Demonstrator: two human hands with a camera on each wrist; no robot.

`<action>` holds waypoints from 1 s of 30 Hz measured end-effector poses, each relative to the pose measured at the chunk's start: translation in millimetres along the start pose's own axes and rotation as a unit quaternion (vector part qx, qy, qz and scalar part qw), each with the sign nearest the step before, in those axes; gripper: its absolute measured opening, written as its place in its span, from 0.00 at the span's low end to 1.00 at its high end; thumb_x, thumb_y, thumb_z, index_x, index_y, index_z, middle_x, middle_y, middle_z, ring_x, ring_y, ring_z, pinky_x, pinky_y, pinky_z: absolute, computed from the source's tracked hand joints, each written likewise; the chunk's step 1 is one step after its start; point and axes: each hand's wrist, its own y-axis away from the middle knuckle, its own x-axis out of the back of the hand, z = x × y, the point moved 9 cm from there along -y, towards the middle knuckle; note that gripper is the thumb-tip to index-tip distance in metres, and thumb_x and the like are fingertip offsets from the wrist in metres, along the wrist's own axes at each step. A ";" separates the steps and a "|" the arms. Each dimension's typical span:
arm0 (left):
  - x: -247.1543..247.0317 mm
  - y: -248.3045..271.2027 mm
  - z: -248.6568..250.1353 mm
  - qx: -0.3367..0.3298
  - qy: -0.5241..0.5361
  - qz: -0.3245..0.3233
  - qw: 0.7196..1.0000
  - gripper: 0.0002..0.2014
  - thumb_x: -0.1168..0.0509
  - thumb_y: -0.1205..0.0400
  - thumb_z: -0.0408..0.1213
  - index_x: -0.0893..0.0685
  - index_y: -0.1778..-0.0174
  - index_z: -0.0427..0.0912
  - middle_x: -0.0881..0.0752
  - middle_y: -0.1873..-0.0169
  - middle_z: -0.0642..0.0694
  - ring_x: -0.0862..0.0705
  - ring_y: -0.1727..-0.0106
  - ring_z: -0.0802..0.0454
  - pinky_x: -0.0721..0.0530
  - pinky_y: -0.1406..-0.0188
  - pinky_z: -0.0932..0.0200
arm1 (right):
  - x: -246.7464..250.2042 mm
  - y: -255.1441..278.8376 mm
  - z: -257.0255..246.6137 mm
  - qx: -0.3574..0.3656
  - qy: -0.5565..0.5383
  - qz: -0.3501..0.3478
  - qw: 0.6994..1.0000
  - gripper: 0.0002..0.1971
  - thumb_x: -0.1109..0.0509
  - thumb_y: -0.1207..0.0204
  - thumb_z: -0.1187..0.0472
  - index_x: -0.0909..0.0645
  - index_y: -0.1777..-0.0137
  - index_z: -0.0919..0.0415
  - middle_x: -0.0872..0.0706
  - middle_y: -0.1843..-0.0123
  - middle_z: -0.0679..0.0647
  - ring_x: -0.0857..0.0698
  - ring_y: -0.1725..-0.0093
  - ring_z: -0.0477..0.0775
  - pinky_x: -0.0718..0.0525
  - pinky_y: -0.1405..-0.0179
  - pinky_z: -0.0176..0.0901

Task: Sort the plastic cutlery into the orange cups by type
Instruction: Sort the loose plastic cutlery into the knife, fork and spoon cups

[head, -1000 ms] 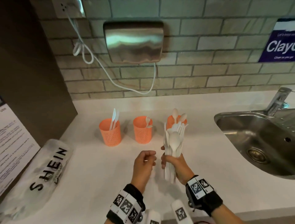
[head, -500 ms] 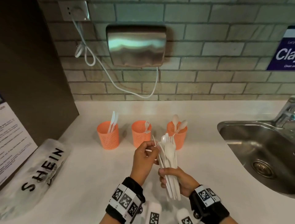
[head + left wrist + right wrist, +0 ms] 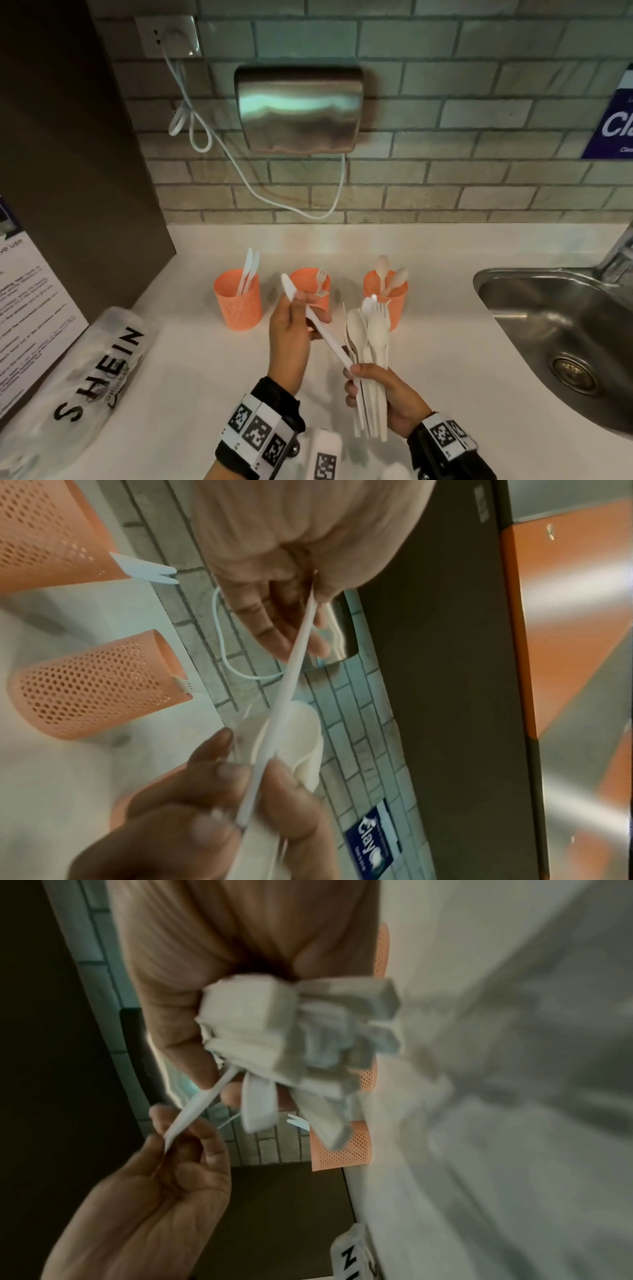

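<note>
1. Counter (image 3: 191,370) runs from the dark panel at its left edge to the sink (image 3: 555,329) at its right; bare surface lies between the cups and the hands.
2. Left cup (image 3: 237,301) holds two knives, middle cup (image 3: 308,286) forks, right cup (image 3: 394,291) spoons, all near the back edge.
3. Left hand (image 3: 291,339) pinches a knife (image 3: 317,323), its handle end seemingly touching the bundle (image 3: 368,346).
4. Right hand (image 3: 387,394) clasps that bundle upright.
</note>
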 end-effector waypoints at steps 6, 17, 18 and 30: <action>28.7 -22.0 15.9 -0.017 0.081 0.081 0.993 0.15 0.49 0.13 0.41 0.20 0.58 0.45 0.30 0.85 0.54 0.28 0.82 0.58 0.26 0.82 0.66 | -11.3 -1.8 -5.7 -0.009 -0.071 -0.038 0.997 0.36 0.16 0.57 0.66 0.24 0.45 0.64 0.26 0.74 0.54 0.28 0.79 0.49 0.26 0.78 0.39; -15.8 1.6 -52.7 0.145 -0.107 -0.131 0.975 0.14 0.38 0.17 0.42 0.25 0.69 0.44 0.29 0.80 0.54 0.37 0.84 0.61 0.38 0.83 0.70 | -29.2 -1.4 1.3 -0.027 -0.038 -0.089 0.995 0.37 0.17 0.55 0.64 0.26 0.42 0.63 0.25 0.76 0.55 0.28 0.78 0.49 0.26 0.74 0.40; -15.7 -1.3 -49.9 0.121 -0.126 -0.130 0.976 0.14 0.38 0.17 0.41 0.25 0.69 0.43 0.28 0.79 0.55 0.34 0.83 0.62 0.36 0.81 0.71 | -27.6 -0.6 1.3 -0.026 -0.037 -0.085 0.995 0.38 0.17 0.56 0.64 0.25 0.42 0.63 0.25 0.75 0.55 0.28 0.78 0.49 0.26 0.74 0.40; 37.8 -61.6 -27.4 0.077 0.033 0.129 0.988 0.10 0.48 0.13 0.41 0.27 0.47 0.37 0.23 0.73 0.41 0.22 0.76 0.53 0.23 0.80 0.68 | -3.2 -2.8 -2.6 0.001 0.145 -0.002 0.989 0.23 0.28 0.49 0.66 0.24 0.50 0.66 0.25 0.75 0.56 0.28 0.80 0.50 0.27 0.77 0.40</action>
